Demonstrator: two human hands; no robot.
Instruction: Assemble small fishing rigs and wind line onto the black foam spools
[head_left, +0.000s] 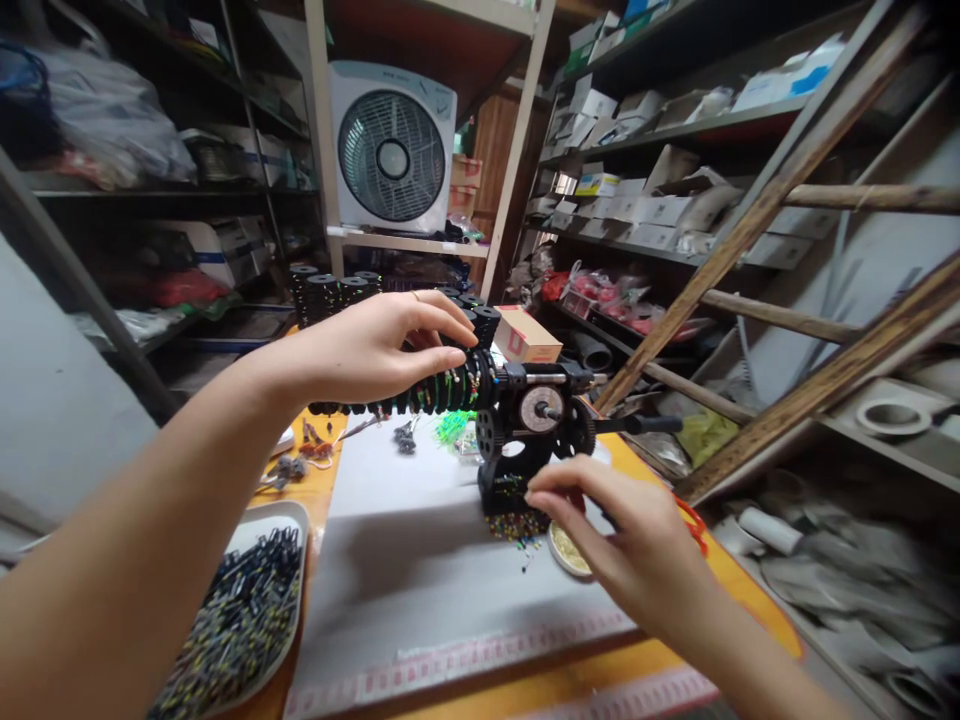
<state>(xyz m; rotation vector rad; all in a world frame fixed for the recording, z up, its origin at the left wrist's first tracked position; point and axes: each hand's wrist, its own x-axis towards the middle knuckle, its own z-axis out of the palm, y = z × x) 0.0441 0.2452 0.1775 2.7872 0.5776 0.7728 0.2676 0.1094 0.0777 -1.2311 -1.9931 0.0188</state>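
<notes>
Right up close, at the lower left, here's a pale tray (301, 560) loaded with small dark and yellowish pieces, many of them too small to make out. A pink-marked measuring strip (480, 657) runs along the near edge of the white board (360, 600), which lies on the yellow-orange tabletop (750, 600). Now the right hand (637, 525) comes in from the right, thumb and forefinger brought together at the tips, and whether anything sits between them I cannot tell! Just beside it, partly under the hand, is a small round dish (571, 552) of pale yellowish bits, with colourful beads (517, 527) scattered near the foot of the black geared device (517, 470). That device stands upright on the board, a round pale dial on its front, a dark handle out to the right.

And over to the left hand (367, 345), palm down, thumb and fingers slightly apart over the row of black discs (442, 392), which reaches leftward from the device; contact there is hard to call. Bright green strands (454, 428) lie below the row. Behind stand more black spools (322, 290) and a cardboard box (529, 335). Farther back, a box fan (392, 150) stands on a rack between crowded shelves (660, 130), a wooden ladder (720, 270) leaning at the right.
</notes>
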